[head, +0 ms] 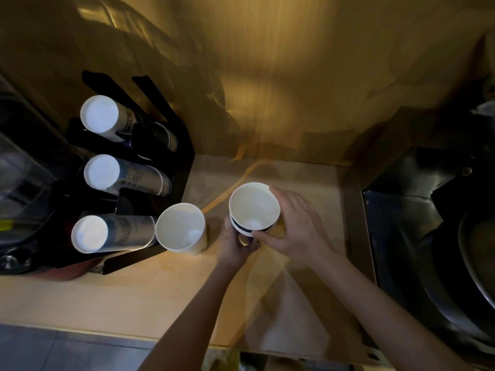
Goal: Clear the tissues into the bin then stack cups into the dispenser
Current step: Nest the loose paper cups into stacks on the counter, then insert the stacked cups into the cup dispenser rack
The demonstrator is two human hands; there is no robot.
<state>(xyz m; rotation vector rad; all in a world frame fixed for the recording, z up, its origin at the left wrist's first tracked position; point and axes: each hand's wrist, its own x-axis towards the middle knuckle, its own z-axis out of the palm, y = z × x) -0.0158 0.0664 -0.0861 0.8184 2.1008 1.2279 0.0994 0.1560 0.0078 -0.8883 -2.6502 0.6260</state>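
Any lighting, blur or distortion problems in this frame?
Head view: dim, warm light; glare streaks on the back wall; wide-angle bending at the edges; the right hand and left hand around the nested cups look slightly motion-smeared; the dispenser side sits in deep shadow.

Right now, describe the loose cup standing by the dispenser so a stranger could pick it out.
Find the black cup dispenser at the left of the wooden counter. At its lower right corner stands a single white paper cup, upright and open. Unlike the stack in both hands, nobody holds it; the dispenser's cups lie sideways.
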